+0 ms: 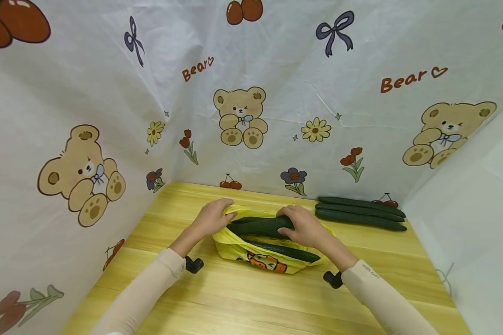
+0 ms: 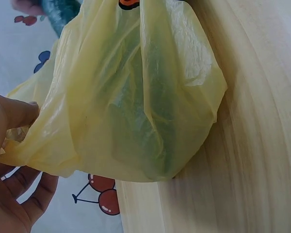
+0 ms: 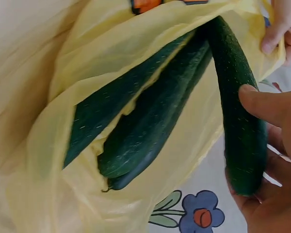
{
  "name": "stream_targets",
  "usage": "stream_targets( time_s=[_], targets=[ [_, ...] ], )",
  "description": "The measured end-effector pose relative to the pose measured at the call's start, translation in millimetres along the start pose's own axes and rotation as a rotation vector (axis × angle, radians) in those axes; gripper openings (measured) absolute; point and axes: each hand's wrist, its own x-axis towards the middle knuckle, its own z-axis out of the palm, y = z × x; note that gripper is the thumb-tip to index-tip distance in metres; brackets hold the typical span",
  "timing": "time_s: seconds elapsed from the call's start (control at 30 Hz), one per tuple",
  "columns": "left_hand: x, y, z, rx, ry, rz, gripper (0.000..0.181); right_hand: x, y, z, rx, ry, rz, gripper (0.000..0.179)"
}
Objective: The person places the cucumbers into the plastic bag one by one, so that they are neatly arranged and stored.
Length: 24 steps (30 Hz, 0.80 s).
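A yellow plastic bag (image 1: 230, 249) with an orange cartoon print lies on the wooden table, its mouth spread upward. My left hand (image 1: 211, 217) pinches the bag's rim at its left end; the left wrist view shows thumb and fingers (image 2: 39, 194) on either side of the plastic. My right hand (image 1: 303, 225) grips one end of a dark green cucumber (image 3: 240, 111), whose other end points down into the bag. Several more cucumbers (image 3: 155, 107) lie inside, seen through the opening in the right wrist view. The held cucumber's far tip is hidden in the bag.
Three cucumbers (image 1: 360, 214) lie side by side at the table's back right, near the wall cloth. A white cloth (image 1: 276, 93) printed with bears and flowers hangs behind and at the left. The wooden table (image 1: 234, 302) extends in front of the bag.
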Motion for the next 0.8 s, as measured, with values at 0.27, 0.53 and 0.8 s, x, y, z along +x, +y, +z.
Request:
stream_targets(
  time_s=[0.27, 0.53, 0.8],
  targets=[
    [-0.1, 2.0, 0.1, 0.003, -0.006, 0.007, 0.034, -8.7, 8, 6, -0.068, -0.109, 0.019, 0.039],
    [-0.3, 3.2, -0.9, -0.001, -0.009, -0.008, 0.038, -9.8, 13, -3, -0.023, -0.053, -0.012, 0.025],
    [-1.1, 2.1, 0.2, -0.008, -0.001, 0.003, 0.033, -14.9, 19, -12, -0.038, -0.068, 0.034, 0.025]
  ],
)
